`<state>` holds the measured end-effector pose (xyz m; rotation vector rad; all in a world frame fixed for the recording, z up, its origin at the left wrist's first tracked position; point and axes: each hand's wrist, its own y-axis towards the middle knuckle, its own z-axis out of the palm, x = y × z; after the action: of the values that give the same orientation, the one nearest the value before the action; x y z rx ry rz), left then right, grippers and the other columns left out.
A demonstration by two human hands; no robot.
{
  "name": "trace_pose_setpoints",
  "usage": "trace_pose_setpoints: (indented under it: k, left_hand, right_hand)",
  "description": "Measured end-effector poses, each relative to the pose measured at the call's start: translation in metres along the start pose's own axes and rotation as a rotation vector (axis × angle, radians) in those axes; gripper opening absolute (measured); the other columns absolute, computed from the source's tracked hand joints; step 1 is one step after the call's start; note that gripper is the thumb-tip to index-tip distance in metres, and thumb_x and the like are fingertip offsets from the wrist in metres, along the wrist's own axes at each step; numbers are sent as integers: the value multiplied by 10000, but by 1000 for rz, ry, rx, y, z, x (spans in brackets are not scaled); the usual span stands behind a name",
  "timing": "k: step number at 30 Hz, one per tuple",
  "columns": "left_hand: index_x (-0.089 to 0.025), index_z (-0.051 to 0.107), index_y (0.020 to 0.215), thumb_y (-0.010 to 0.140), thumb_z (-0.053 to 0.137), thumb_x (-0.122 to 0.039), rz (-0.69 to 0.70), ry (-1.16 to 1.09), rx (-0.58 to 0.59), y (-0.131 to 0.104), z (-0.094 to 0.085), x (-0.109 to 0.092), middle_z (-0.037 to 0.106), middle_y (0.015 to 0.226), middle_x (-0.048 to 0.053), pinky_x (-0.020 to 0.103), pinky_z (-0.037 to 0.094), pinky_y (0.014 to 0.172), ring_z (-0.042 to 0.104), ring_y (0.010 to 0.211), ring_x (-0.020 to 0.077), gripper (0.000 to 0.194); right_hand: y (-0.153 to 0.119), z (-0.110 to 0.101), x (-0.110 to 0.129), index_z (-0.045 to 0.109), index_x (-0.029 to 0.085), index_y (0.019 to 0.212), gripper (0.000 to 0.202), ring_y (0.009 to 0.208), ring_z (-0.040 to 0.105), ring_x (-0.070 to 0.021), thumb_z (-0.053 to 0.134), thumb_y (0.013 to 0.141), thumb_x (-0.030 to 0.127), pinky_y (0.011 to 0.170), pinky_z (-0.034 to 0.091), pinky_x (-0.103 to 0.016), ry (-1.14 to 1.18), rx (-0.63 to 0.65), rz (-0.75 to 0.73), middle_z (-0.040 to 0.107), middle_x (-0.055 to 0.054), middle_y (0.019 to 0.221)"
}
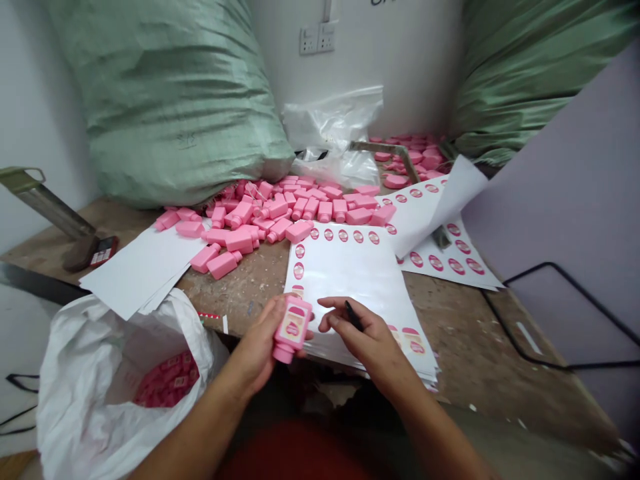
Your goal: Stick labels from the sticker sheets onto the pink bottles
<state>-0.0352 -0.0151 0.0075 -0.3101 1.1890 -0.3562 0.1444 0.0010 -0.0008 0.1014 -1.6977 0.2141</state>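
Note:
A small pink plastic bottle [286,352] with a label [295,324] on its flat face is held in my left hand [256,348], neck pointing down towards me. My right hand [373,341] is just right of it, apart from the bottle, with a slim black pen-like tool [354,316] held in it; its tip is hidden. Below both hands lies a stack of white label sheets [350,280], with oval and rectangular stickers left along its edges. Behind the stack, many unlabelled pink bottles [240,239] lie in a loose heap.
A white sack [65,380] with labelled pink bottles inside stands at the left. Blank sheets [145,267] overhang the table edge above it. More sticker sheets [440,257] lie right. Large green sacks [175,100] and a clear plastic bag [345,127] stand behind.

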Motion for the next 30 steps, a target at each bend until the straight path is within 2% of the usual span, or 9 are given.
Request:
trace_pose_setpoints:
  k: [3, 6, 9, 14, 17, 22, 24, 26, 30]
  left_hand:
    - [-187, 540, 1166, 759, 601, -608, 118, 310, -215, -27, -71, -31, 672, 1028, 92, 304, 532, 642, 665, 852, 234, 589]
    - [-198, 607, 1122, 729, 569, -665, 192, 873, -625, -68, -148, -62, 671, 1099, 102, 408, 503, 833, 625, 1016, 314, 611]
    - [-186, 594, 1198, 742, 532, -652, 263, 1326, -808, -82, -182, -75, 610, 1264, 138, 488, 430, 958, 545, 1167, 374, 655]
    - [-158, 515, 1298, 838, 521, -430, 454, 1696, -691, -2, -147, -72, 594, 1272, 124, 391, 413, 996, 538, 1168, 273, 535]
    - [-132, 543, 1260, 812, 566, -365, 410, 1764, -700, 50, -126, -69, 575, 1232, 183, 490, 422, 929, 522, 1127, 358, 506]
    - [-93, 575, 1119, 767, 593, -322, 414, 1742, -710, 71, -125, -65, 555, 1168, 223, 569, 389, 887, 472, 1131, 438, 420]
    - [-144, 562, 1077, 721, 654, -348, 495, 1506, -664, 66, -124, -63, 591, 1096, 146, 501, 405, 901, 514, 1093, 372, 421]
    - [-191, 537, 1023, 641, 742, -358, 540, 989, -559, 59, -116, -59, 608, 1032, 63, 385, 452, 843, 571, 986, 270, 465]
    - [-208, 502, 984, 659, 730, -418, 415, 198, -308, 48, -81, -49, 635, 1008, 36, 291, 497, 662, 615, 848, 191, 449]
  right_hand:
    - [1, -7, -5, 658, 206, 988, 296, 676, 546, -161, 592, 786, 412, 662, 424, -291, -88, -68, -8, 584, 14, 659]
    - [6, -14, -13, 664, 209, 988, 337, 616, 512, -152, 607, 785, 472, 572, 391, -275, -113, -133, 10, 536, 19, 633]
    - [11, -15, -19, 658, 212, 999, 379, 590, 493, -152, 597, 795, 525, 535, 372, -272, -102, -140, 10, 496, 25, 597]
    - [10, -12, -16, 628, 219, 1021, 426, 581, 482, -140, 580, 799, 579, 520, 376, -260, -109, -138, -18, 486, 27, 619]
    - [5, -12, -14, 611, 208, 1038, 423, 583, 482, -137, 491, 858, 571, 520, 379, -253, -109, -135, 2, 484, 26, 616]
    - [-2, -18, -17, 661, 211, 1055, 373, 659, 544, -156, 484, 881, 488, 627, 436, -282, -301, -159, 4, 610, -14, 716]
    - [-3, -22, -19, 684, 218, 1053, 352, 732, 583, -174, 514, 868, 464, 714, 459, -307, -351, -168, 10, 682, -41, 857]
    - [-2, -28, -19, 695, 223, 1051, 343, 819, 614, -202, 530, 857, 454, 790, 469, -339, -361, -204, 25, 706, -59, 971]
    - [0, -36, -19, 687, 249, 1073, 327, 988, 619, -250, 514, 865, 432, 879, 464, -391, -394, -235, -11, 699, -67, 1090]
